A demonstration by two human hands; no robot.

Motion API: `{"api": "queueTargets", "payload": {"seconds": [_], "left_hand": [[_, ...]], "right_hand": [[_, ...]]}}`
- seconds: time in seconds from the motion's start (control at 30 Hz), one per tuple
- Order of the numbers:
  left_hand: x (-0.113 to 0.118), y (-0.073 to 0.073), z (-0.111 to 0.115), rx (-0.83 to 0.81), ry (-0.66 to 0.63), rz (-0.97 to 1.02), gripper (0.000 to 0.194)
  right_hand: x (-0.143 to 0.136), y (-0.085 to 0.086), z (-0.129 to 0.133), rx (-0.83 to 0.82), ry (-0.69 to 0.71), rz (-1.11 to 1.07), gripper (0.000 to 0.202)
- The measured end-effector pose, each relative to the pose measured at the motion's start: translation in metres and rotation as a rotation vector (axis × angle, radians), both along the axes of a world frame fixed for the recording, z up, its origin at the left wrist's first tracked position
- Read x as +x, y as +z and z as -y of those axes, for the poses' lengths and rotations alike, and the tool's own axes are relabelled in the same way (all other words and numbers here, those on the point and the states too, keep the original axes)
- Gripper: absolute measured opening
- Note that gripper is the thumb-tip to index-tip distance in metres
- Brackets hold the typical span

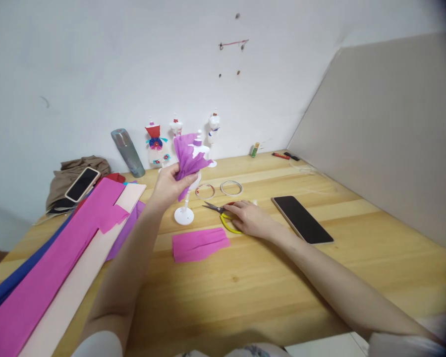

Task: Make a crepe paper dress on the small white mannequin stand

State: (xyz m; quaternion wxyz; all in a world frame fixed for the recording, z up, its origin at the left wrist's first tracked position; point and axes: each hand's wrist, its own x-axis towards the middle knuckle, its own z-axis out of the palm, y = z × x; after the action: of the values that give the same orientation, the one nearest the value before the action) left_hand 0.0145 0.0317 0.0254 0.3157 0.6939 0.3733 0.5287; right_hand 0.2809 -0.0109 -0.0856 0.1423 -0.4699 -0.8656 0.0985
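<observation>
My left hand (173, 183) pinches a gathered piece of purple crepe paper (189, 161), its upper edge fanned out. Just behind the paper is a small white dress-form stand (184, 215), partly hidden by the paper and hand, with its round base on the table. My right hand (250, 218) is closed over the handles of a pair of scissors (226, 216) with yellow on the loops; their dark blades point left on the tabletop. A magenta strip of crepe paper (199, 244) lies flat in front of the stand, left of the scissors.
Two tape rolls (231, 188) lie behind the scissors. A phone (302, 219) is at the right. Long crepe sheets (59, 258), another phone (82, 184) and brown cloth (59, 181) fill the left. A bottle (128, 152) and dressed mini forms (155, 144) stand by the wall.
</observation>
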Motion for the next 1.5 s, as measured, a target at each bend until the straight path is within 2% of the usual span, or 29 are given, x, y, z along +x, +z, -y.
{"api": "queueTargets", "payload": {"seconds": [0.07, 0.13, 0.2, 0.27, 0.37, 0.43, 0.5, 0.67, 0.73, 0.77, 0.83, 0.9, 0.93, 1.0, 1.13, 1.2, 1.27, 1.4, 1.5], "left_hand": [[-0.003, 0.001, 0.002, -0.014, 0.024, 0.022, 0.018], [-0.007, 0.003, 0.004, -0.040, 0.054, 0.035, 0.021], [-0.011, 0.006, 0.005, -0.062, 0.083, 0.035, 0.023], [-0.014, 0.007, 0.003, -0.057, 0.120, 0.034, 0.021], [-0.018, 0.003, -0.005, -0.014, 0.178, 0.054, 0.020], [-0.021, -0.002, -0.011, 0.005, 0.206, 0.075, 0.020], [-0.023, -0.006, -0.016, 0.012, 0.229, 0.085, 0.020], [-0.025, -0.009, -0.019, 0.015, 0.243, 0.067, 0.019], [-0.025, -0.009, -0.019, 0.004, 0.236, 0.061, 0.018], [-0.025, -0.009, -0.019, -0.001, 0.234, 0.063, 0.017], [-0.025, -0.010, -0.019, -0.007, 0.231, 0.068, 0.017], [-0.025, -0.010, -0.019, -0.019, 0.226, 0.073, 0.019], [-0.024, -0.010, -0.019, -0.027, 0.220, 0.076, 0.020], [-0.024, -0.010, -0.017, -0.046, 0.197, 0.081, 0.022], [-0.024, -0.008, -0.012, -0.079, 0.161, 0.067, 0.024], [-0.025, -0.006, -0.011, -0.097, 0.149, 0.057, 0.024], [-0.026, -0.005, -0.010, -0.116, 0.134, 0.055, 0.024], [-0.029, -0.001, -0.009, -0.184, 0.077, 0.106, 0.031], [-0.029, 0.001, -0.006, -0.256, 0.023, 0.168, 0.035]], "right_hand": [[0.008, 0.004, -0.005, -0.077, -0.018, -0.161, 0.036], [0.023, 0.008, -0.012, -0.141, -0.107, -0.287, 0.031], [0.040, 0.010, -0.020, -0.138, -0.222, -0.310, 0.030], [0.055, 0.008, -0.026, -0.160, -0.254, -0.275, 0.027], [0.067, 0.004, -0.030, -0.183, -0.175, -0.236, 0.027], [0.069, 0.000, -0.031, -0.188, -0.101, -0.171, 0.038], [0.069, -0.002, -0.031, -0.167, -0.103, -0.102, 0.042], [0.064, 0.001, -0.028, -0.040, -0.296, 0.006, 0.028], [0.055, 0.005, -0.023, -0.015, -0.315, -0.020, 0.028], [0.048, 0.007, -0.020, -0.014, -0.311, -0.053, 0.030], [0.033, 0.009, -0.012, -0.086, -0.211, -0.094, 0.034], [0.019, 0.009, -0.004, -0.108, -0.061, -0.020, 0.041], [0.013, 0.009, -0.001, -0.076, -0.034, 0.028, 0.049], [0.006, 0.008, 0.003, -0.040, -0.014, 0.113, 0.059], [0.001, 0.008, 0.006, -0.054, -0.042, 0.169, 0.055], [0.003, 0.007, 0.003, -0.094, -0.045, 0.081, 0.053], [0.009, 0.005, -0.001, -0.197, -0.032, -0.107, 0.053], [0.025, 0.004, -0.011, -0.419, 0.028, -0.654, 0.054], [0.030, 0.010, -0.019, -0.492, 0.141, -0.999, 0.071]]}}
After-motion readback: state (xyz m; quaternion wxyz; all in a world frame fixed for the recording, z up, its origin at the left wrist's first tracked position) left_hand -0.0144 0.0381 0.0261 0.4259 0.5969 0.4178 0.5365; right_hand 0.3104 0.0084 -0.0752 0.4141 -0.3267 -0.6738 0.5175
